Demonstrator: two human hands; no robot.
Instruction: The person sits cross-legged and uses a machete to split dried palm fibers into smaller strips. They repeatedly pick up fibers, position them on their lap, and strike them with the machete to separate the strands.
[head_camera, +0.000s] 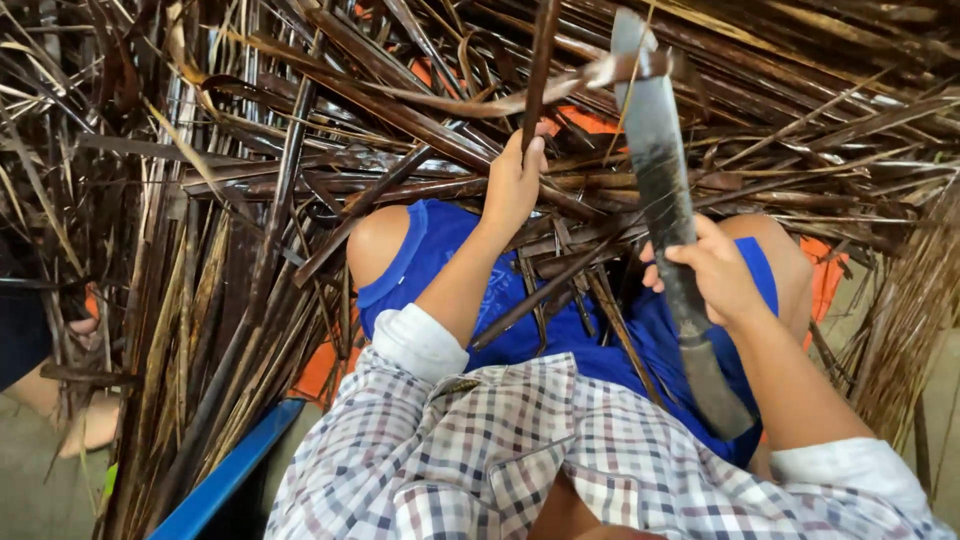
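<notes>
Everywhere dark dried strips (300, 190) cover the ground. Right hand (712, 270) clamps a long knife (660, 190), blade pointing up and away; left hand (512, 185) grips an upright strip (540, 60).

Strip (540, 60) top cut off by frame edge; knife (660, 190) grip partly hidden under right-hand fingers (700, 262).

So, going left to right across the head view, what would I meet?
Another person's bare foot → blue bar → left hand gripping a dark strip → long blade → right hand → dry pale stalks.
</notes>
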